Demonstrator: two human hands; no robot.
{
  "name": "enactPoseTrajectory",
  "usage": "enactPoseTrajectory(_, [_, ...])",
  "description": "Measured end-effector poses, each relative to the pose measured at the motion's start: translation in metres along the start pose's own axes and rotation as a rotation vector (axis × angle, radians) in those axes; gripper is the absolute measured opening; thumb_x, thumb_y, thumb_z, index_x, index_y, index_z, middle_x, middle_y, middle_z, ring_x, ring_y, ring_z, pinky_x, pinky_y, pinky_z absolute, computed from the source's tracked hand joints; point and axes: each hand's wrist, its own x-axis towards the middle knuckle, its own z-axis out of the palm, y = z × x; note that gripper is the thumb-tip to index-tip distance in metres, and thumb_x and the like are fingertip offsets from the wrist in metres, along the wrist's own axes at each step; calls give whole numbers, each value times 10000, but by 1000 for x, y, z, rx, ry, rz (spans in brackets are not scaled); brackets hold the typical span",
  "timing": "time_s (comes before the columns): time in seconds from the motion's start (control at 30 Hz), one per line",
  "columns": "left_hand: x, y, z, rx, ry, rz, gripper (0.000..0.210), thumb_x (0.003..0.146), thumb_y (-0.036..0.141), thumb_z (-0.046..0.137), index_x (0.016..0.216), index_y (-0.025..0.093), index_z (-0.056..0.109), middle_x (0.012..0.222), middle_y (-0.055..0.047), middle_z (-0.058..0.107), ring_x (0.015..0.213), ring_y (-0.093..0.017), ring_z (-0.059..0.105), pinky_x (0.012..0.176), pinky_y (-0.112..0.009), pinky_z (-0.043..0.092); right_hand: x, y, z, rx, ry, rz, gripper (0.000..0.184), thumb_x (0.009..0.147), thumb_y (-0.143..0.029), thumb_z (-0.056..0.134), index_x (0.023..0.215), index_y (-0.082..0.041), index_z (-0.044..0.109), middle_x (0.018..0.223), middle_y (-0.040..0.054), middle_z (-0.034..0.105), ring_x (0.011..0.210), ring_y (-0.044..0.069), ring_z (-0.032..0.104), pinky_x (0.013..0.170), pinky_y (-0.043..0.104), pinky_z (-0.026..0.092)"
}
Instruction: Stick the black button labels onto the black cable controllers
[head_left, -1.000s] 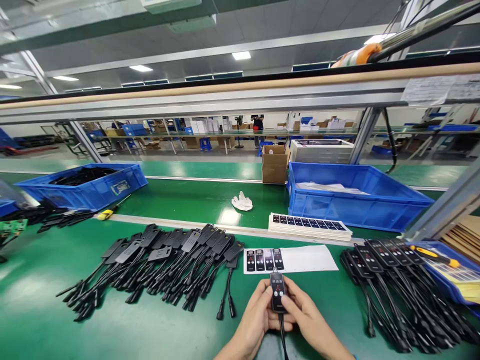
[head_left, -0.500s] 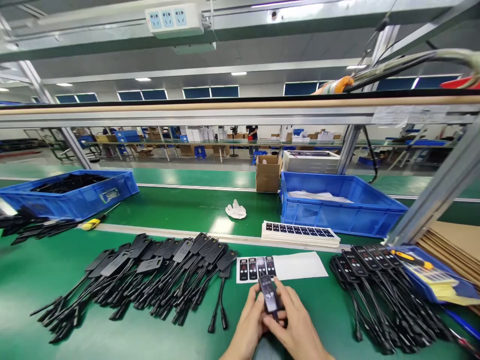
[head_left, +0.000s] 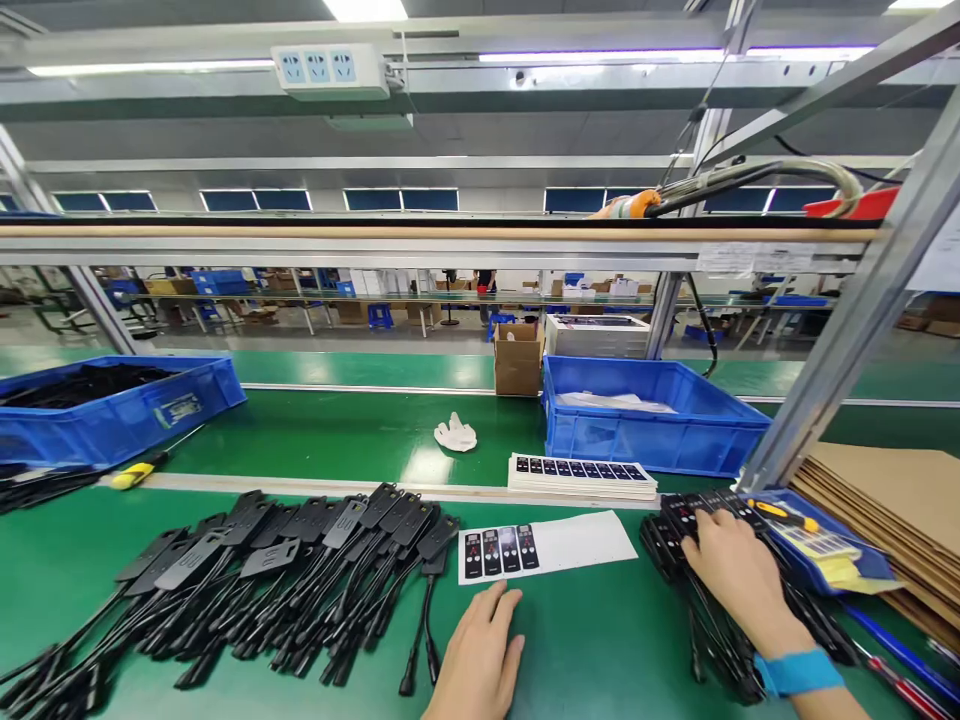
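My left hand [head_left: 480, 650] is empty, fingers apart, just above the green bench in front of a white sticker sheet [head_left: 581, 543]. Several black control-panel labels [head_left: 501, 552] remain on that sheet's left part. At the right, my right hand [head_left: 735, 575] reaches over a pile of black corded controllers with labelled faces [head_left: 679, 515]. Its fingers are bent around a controller at the top of the pile, which they partly hide. Left of my left hand lies a heap of black corded controllers [head_left: 349, 525] with bare faces and cables toward me.
A stack of label sheets [head_left: 581, 480] lies behind the sticker sheet. Blue bins stand at right [head_left: 652, 440] and left [head_left: 199, 395]. A white glove [head_left: 455, 434], a yellow-handled screwdriver [head_left: 133, 475], a blue tray [head_left: 862, 565] and cardboard sheets [head_left: 892, 490] lie around.
Both hands held a labelled controller in front of the sticker sheet. My right hand has since moved right to the labelled pile; my left hand has let go. The camera view has shifted.
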Motion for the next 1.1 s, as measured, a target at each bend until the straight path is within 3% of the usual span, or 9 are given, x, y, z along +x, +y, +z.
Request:
enactPoseTrajectory(0.1, [1, -3, -3, 43, 21, -36, 388, 817, 319, 523, 1187, 239, 611, 1352, -134, 510, 1235, -373, 442, 1032, -530, 335, 0, -4, 9, 48, 50, -43, 323, 830, -204, 490, 1064, -61, 661, 920, 199, 635, 837, 349, 605, 652, 414, 487])
enactPoseTrajectory(0.17, [2, -2, -4, 46, 52, -68, 371, 792, 313, 558, 1144, 221, 632, 1348, -148, 511, 1235, -391, 436, 1046, -551, 305, 1, -21, 13, 250, 57, -135, 346, 848, -252, 466, 1088, -93, 658, 965, 179, 639, 878, 331, 606, 727, 417, 492])
enactPoseTrajectory(0.33, [3, 2, -8, 22, 57, -101, 386, 785, 289, 564, 1140, 150, 625, 1346, -202, 489, 1291, -422, 358, 1091, -566, 208, 6, -96, 19, 867, -160, -345, 318, 854, -321, 424, 935, -186, 701, 890, 94, 673, 733, 239, 640, 722, 363, 500])
enactPoseTrajectory(0.47, [4, 1, -8, 41, 28, -102, 425, 797, 255, 519, 1182, 95, 602, 1338, -239, 485, 1302, -427, 344, 1102, -551, 192, 10, -148, 29, 963, -181, -388, 310, 838, -296, 439, 913, -171, 713, 810, 82, 666, 725, 232, 636, 687, 341, 495])
enactPoseTrajectory(0.57, [5, -5, -4, 61, 12, -123, 450, 780, 224, 513, 1205, 101, 593, 1332, -219, 503, 1298, -413, 359, 1112, -531, 192, 11, -168, 39, 995, -153, -386, 286, 828, -283, 458, 892, -173, 714, 805, 87, 654, 708, 228, 629, 675, 336, 489])
enactPoseTrajectory(0.7, [7, -10, 2, 160, 31, -116, 476, 754, 209, 530, 1218, 113, 578, 1321, -200, 524, 1270, -397, 399, 1109, -529, 205, 10, -172, 46, 1059, -111, -381, 252, 829, -353, 482, 744, -211, 672, 740, 61, 635, 640, 216, 596, 624, 328, 485])
enactPoseTrajectory(0.8, [10, -6, 1, 307, -38, -127, 503, 787, 239, 496, 1263, 78, 518, 1332, -197, 512, 1251, -361, 424, 1104, -533, 213, 7, -163, 48, 1111, -73, -344, 332, 850, -451, 447, 715, -217, 639, 722, 63, 637, 636, 220, 590, 587, 322, 488])
enactPoseTrajectory(0.93, [11, 5, -7, 386, -106, -113, 462, 807, 224, 477, 1252, 104, 506, 1315, -151, 531, 1214, -300, 460, 1095, -500, 249, 2, -147, 45, 1213, -28, -174, 381, 836, -535, 460, 775, -208, 645, 789, 79, 671, 665, 223, 610, 555, 297, 499])
enactPoseTrajectory(1.1, [10, 9, -10, 457, 20, -67, 251, 814, 170, 462, 1030, 175, 590, 1045, -91, 625, 991, -261, 544, 910, -443, 419, -4, -141, 43, 1277, -101, -37, 348, 763, -539, 528, 772, -215, 655, 783, 64, 676, 685, 232, 611, 563, 299, 494])
